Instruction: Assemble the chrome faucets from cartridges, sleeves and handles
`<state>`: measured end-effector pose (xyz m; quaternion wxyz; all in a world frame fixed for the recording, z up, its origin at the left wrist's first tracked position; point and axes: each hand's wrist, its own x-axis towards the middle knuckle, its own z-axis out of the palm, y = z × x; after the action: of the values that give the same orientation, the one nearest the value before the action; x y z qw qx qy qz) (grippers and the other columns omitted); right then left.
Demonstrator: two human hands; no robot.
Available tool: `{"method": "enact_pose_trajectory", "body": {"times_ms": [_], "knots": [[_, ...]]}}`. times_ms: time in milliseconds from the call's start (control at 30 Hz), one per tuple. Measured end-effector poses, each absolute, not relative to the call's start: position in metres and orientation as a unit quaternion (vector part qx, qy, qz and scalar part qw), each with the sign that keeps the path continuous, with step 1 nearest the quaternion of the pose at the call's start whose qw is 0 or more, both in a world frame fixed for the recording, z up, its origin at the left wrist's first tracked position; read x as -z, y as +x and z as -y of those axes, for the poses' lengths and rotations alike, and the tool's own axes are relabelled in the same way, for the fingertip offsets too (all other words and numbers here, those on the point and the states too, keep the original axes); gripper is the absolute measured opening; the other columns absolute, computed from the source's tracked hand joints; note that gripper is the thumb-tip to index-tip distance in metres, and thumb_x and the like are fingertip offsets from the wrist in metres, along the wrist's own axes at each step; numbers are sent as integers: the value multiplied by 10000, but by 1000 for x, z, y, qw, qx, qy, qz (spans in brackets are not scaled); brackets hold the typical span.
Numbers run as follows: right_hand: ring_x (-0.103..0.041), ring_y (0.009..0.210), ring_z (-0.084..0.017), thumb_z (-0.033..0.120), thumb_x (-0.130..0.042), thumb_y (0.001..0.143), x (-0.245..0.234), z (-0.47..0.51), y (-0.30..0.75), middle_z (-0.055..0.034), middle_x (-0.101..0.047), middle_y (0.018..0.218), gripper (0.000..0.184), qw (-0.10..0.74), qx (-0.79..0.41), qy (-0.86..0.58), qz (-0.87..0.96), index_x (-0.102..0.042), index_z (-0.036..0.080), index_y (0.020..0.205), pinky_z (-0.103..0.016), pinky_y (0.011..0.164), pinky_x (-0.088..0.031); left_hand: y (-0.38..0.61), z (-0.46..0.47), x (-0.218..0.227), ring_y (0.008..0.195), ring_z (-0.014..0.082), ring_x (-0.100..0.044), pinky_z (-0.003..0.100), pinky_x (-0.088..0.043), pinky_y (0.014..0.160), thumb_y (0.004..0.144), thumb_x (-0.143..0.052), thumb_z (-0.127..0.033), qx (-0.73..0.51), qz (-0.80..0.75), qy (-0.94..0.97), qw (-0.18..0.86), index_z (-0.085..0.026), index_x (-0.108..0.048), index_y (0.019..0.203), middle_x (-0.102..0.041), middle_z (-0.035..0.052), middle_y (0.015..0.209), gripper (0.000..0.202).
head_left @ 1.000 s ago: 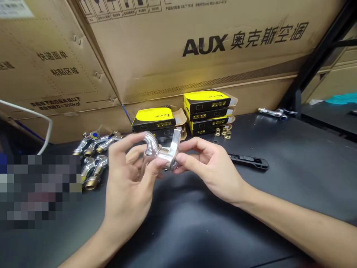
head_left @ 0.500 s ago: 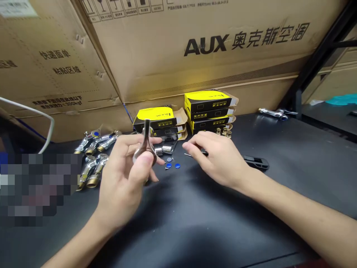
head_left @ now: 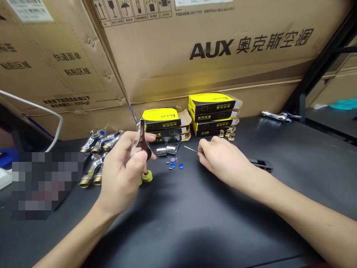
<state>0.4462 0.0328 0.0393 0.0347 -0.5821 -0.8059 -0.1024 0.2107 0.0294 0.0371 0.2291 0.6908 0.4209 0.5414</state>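
Observation:
My left hand (head_left: 119, 171) is closed around a chrome faucet handle (head_left: 142, 143), its lever pointing up; whatever lies inside the palm is hidden. Just below those fingers are small yellow round parts (head_left: 147, 176). My right hand (head_left: 223, 160) is closed over a thin screwdriver (head_left: 191, 149); only its metal shaft shows, pointing left over the table. Between the hands lie blue discs (head_left: 181, 166), small screws (head_left: 171, 168) and chrome cylindrical pieces (head_left: 171, 149).
Chrome faucets with brass threads (head_left: 90, 173) lie at left, another faucet (head_left: 281, 117) at far right. Yellow-black boxes (head_left: 213, 104) are stacked at the back near brass fittings (head_left: 231, 136). A black plastic tool (head_left: 262, 164) lies behind my right forearm. Large cartons (head_left: 167, 67) stand behind.
The view has shifted slightly. My right hand has closed around the screwdriver and its shaft now shows more clearly. My left hand still holds the faucet handle; yellow parts have come into sight below it.

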Motion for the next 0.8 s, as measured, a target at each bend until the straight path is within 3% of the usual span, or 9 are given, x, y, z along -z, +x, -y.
{"method": "enact_pose_trajectory", "body": {"times_ms": [100, 233, 433, 633, 800], "knots": [[-686, 803, -240, 248, -417, 1035, -41, -31, 443, -73, -722, 911, 209, 76, 64, -579, 810, -611, 175, 1062, -318, 634, -382, 210, -30, -41, 717, 196, -631, 306, -459, 531, 905, -543, -330, -539, -430, 684, 236, -267, -660, 1080, -653, 13, 831, 220], [-716, 830, -222, 301, -419, 1053, -39, -28, 442, -21, -730, 1052, 196, 107, 40, -549, 828, -596, 229, 1096, -309, 579, -341, 210, -31, -46, 606, 153, -555, 316, -445, 546, 922, -553, -390, -516, -490, 687, 151, -255, -673, 1101, -639, -10, 787, 254], [-714, 805, -209, 307, -452, 1026, -35, -25, 440, 0, -722, 1012, 175, 102, 54, -540, 834, -615, 246, 1045, -306, 545, -285, 202, -44, -39, 788, 200, -666, 304, -490, 564, 897, -655, -484, -519, -496, 687, 116, -248, -668, 1178, -708, 59, 1102, 368], [-706, 756, -208, 290, -444, 1009, -36, -22, 441, -3, -722, 951, 189, 89, 74, -545, 830, -624, 239, 983, -307, 530, -249, 196, -54, -35, 814, 206, -664, 308, -508, 695, 885, -681, -482, -454, -513, 727, 51, -273, -677, 1242, -731, 37, 1002, 414], [-715, 778, -217, 287, -437, 1022, -36, -22, 439, -21, -723, 971, 198, 65, 64, -549, 831, -627, 235, 1000, -296, 539, -302, 198, -55, -38, 818, 214, -647, 329, -478, 743, 886, -680, -495, -417, -493, 763, -11, -260, -688, 1199, -722, 41, 992, 391]]}}
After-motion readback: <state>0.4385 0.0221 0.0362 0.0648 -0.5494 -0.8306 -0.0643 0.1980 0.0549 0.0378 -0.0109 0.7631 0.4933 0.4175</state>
